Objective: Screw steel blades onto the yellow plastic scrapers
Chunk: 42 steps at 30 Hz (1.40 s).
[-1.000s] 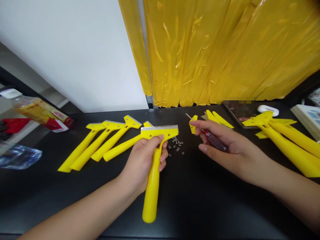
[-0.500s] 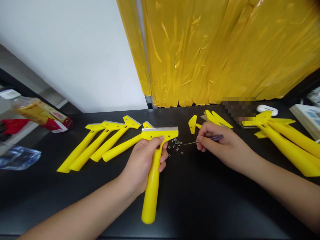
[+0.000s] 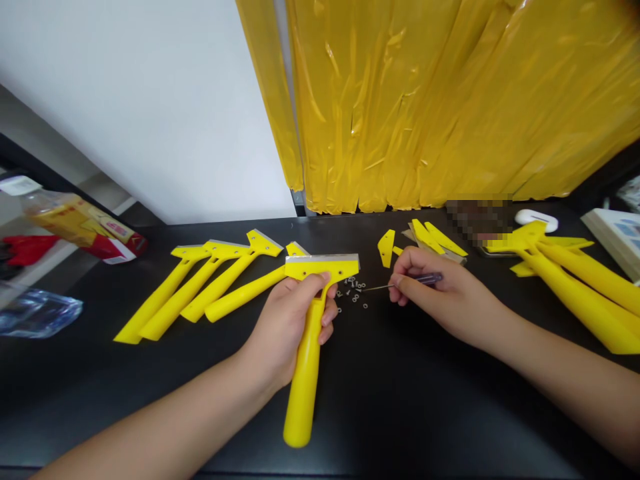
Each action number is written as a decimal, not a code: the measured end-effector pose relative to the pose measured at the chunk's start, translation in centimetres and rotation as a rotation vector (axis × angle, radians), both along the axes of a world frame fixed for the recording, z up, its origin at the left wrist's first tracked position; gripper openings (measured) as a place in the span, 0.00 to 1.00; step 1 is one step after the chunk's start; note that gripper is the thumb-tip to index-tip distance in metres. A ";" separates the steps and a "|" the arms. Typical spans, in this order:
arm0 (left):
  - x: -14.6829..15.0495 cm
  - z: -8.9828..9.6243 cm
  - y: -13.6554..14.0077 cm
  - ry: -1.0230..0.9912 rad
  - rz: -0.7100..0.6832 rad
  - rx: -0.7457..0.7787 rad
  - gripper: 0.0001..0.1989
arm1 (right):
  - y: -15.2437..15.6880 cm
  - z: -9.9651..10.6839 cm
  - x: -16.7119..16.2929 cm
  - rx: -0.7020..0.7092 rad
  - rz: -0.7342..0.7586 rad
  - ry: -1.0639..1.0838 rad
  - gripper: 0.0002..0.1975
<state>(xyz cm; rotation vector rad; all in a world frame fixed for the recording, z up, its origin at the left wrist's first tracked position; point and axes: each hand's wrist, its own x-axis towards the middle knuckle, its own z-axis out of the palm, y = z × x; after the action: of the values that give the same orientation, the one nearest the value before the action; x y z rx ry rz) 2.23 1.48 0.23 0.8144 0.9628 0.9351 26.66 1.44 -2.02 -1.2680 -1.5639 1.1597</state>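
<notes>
My left hand [image 3: 295, 317] is wrapped round the neck of a yellow scraper [image 3: 303, 383], its handle toward me and its metal blade [image 3: 323, 258] facing away. The thumb presses on the yellow head, where dark holes show. My right hand [image 3: 425, 280] pinches a thin screwdriver [image 3: 427, 278] with a purple handle. Its shaft points left, the tip at the edge of a small heap of screws and nuts [image 3: 355, 299] on the dark table [image 3: 380, 400]. Just beyond my right hand lie a loose yellow head plate [image 3: 385, 248] and more yellow plates [image 3: 440, 238].
Several yellow scrapers [image 3: 200, 287] lie in a row at the left. More yellow handles [image 3: 590, 300] are piled at the right, near a white case [image 3: 537, 220] and a box [image 3: 613, 243]. A drink bottle [image 3: 87, 223] and clear plastic packet [image 3: 43, 313] are far left.
My right hand has moved slightly left, bringing the screwdriver tip closer to the screws and nuts. My left hand still holds the scraper in nearly the same place.
</notes>
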 end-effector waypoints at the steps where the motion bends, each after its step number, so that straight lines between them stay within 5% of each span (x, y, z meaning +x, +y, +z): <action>1: 0.0 0.0 0.0 -0.001 0.000 -0.001 0.11 | 0.0 0.0 0.0 -0.001 0.001 0.000 0.09; 42: 0.0 -0.1 0.2 0.014 -0.020 -0.028 0.12 | -0.3 0.0 -0.1 0.019 0.015 -0.055 0.10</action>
<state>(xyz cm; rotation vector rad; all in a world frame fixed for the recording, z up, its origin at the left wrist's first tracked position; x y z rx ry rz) 2.26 1.66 0.10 0.8063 0.9760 0.8979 26.52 1.16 -1.97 -1.2873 -1.6237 1.1256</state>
